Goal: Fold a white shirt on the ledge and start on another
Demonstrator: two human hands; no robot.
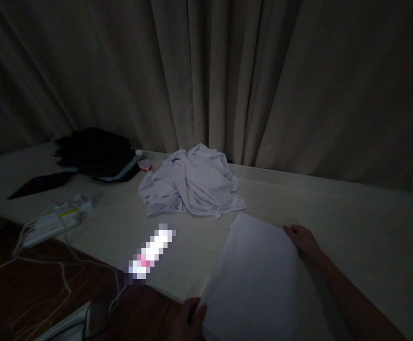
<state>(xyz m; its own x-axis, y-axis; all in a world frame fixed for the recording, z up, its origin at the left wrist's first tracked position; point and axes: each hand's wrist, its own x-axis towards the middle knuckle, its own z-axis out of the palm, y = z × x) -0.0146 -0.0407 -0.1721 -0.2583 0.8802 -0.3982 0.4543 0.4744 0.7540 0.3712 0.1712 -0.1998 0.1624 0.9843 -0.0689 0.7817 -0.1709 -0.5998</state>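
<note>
Your left hand (187,319) is nearest you, at the bottom of the view, its fingers curled around the near corner of a folded white cloth (252,279); the grip looks closed on the edge, though the dim light hides the fingertips. Your right hand (303,239) lies farther out, resting on the far right corner of the same cloth with the fingers bent down onto it; you cannot tell whether it pinches the fabric or only presses it. The two hands are well apart, one at each end of the cloth, which lies flat on a pale surface (351,227). Left of your left hand, a white power strip (55,220) sits near the surface's edge with its cord (60,270) trailing over the dark wooden floor (21,293). Beyond your right hand and to its left lies a crumpled white garment (192,182). Farther left is a pile of dark clothes (94,151). Behind everything hangs a beige curtain (249,76).
</note>
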